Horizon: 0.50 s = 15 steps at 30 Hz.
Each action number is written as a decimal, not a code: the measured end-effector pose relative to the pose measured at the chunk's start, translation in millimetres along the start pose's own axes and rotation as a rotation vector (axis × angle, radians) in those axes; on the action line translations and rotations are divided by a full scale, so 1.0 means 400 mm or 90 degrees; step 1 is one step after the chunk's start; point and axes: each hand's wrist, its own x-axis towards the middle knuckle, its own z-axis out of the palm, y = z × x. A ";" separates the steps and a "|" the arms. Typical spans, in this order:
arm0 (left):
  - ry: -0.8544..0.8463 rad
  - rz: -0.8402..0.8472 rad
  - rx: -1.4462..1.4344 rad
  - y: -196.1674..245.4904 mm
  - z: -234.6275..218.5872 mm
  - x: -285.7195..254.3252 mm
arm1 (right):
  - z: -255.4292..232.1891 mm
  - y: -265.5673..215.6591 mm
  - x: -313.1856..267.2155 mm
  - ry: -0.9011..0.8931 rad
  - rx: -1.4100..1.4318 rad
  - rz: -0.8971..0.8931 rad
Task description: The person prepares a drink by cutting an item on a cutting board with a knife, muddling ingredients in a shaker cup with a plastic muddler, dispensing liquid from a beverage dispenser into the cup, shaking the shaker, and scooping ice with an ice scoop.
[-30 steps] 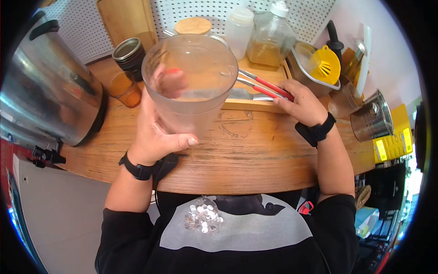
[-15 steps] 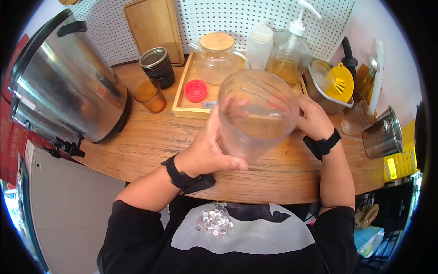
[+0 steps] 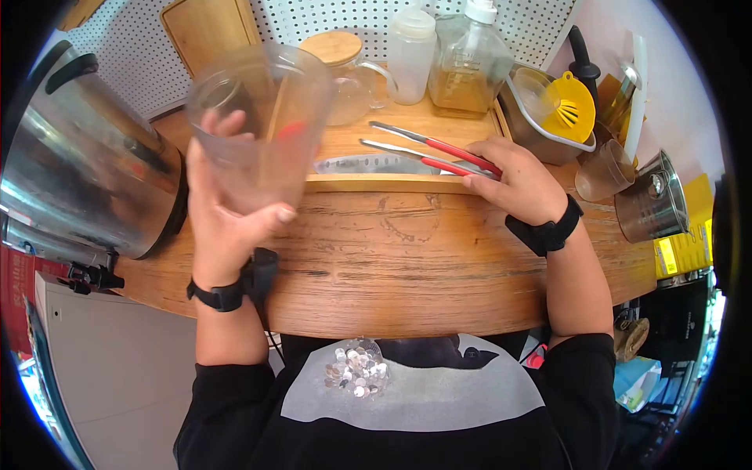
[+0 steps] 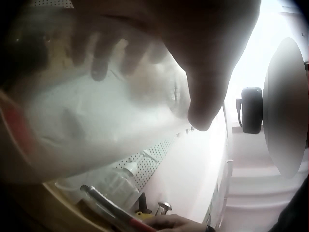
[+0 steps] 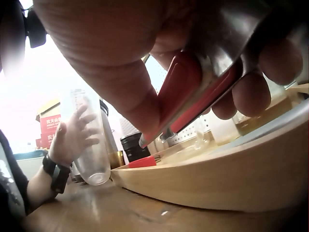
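White pegboard (image 3: 329,19) backs your wooden table (image 3: 407,266), a steel urn (image 3: 86,157) standing left of the wooden tray (image 3: 376,183). Red cartons (image 5: 49,130) face the right-wrist view, their white Chinese characters too small to read surely; faint print on your clear cup, also illegible, shows there but not overhead. Near the tray's left end, your left hand (image 3: 223,223) grips that cup (image 3: 266,133) widely, thumb toward you. Your right hand (image 3: 521,176) closes narrowly on red-handled tongs (image 3: 462,154), their tips apart above the tray.
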 end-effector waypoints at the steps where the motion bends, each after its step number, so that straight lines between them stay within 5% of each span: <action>1: 0.031 -0.013 0.014 0.011 -0.009 0.004 | 0.007 -0.008 0.009 -0.003 -0.011 -0.034; 6: 0.036 -0.038 0.075 0.003 -0.023 0.006 | 0.042 -0.036 0.070 -0.016 -0.042 -0.111; 15: -0.036 0.027 0.485 0.016 -0.009 0.001 | 0.059 -0.015 0.097 -0.049 -0.121 -0.079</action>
